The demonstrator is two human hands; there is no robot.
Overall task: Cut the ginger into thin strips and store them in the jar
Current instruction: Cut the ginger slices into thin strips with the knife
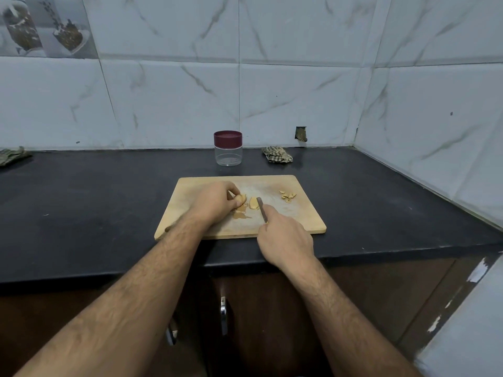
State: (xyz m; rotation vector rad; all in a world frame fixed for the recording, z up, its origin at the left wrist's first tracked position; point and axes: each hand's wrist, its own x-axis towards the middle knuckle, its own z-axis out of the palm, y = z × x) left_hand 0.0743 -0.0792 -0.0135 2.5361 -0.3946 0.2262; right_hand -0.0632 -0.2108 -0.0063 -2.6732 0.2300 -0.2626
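A wooden cutting board (299, 213) lies on the black counter. My left hand (215, 202) grips a piece of ginger (241, 198) at the board's middle. Just right of it lies a flat cut slice of ginger (253, 203). My right hand (285, 238) holds a knife (261, 209) whose blade points away from me and rests beside that slice. A small pile of ginger peelings or bits (288, 196) sits at the board's far right. Behind the board stands a clear jar (228, 152) with a maroon lid on it.
A crumpled checked cloth (277, 154) lies right of the jar by the tiled wall. Another cloth (12, 155) sits at the counter's far left. The counter's front edge (109, 273) runs just below the board, above dark cabinet doors with metal handles (223, 314).
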